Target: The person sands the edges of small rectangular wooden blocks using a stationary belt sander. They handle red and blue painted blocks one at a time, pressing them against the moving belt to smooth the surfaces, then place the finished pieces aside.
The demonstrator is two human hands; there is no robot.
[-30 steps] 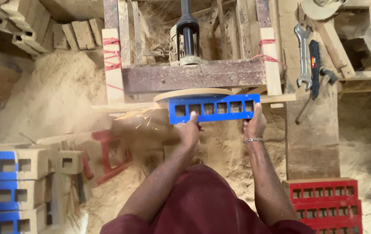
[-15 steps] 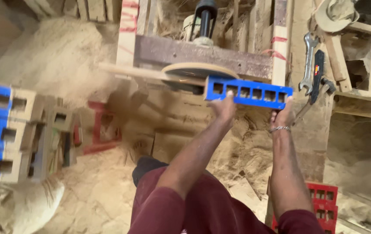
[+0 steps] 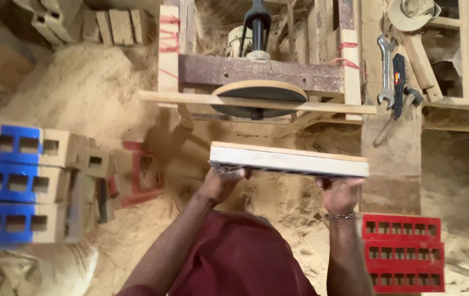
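Block: long wooden block [image 3: 289, 160], pale sawn edge up, level.
Grip: left hand [image 3: 221, 183] and right hand [image 3: 340, 193] each clasp its underside.
Count: three red blocks [image 3: 402, 252] at 4 o'clock; one sanding disc [image 3: 259, 98] at 12.

Hands: 2, left hand [image 3: 222, 183], right hand [image 3: 341, 193]. Held wooden block [image 3: 289, 159]: 1. Sanding disc [image 3: 259, 91]: 1. Red slotted blocks [image 3: 402, 252], near right: 3 stacked. Blue-faced slotted blocks [image 3: 18, 183], left: 3 stacked. Wrench [image 3: 386, 68], far right: 1.

A woodworking workshop: sawdust heaps [image 3: 81, 87], a sanding disc [image 3: 259, 98] (motor-driven), spanners [image 3: 386, 66] hung on timber.
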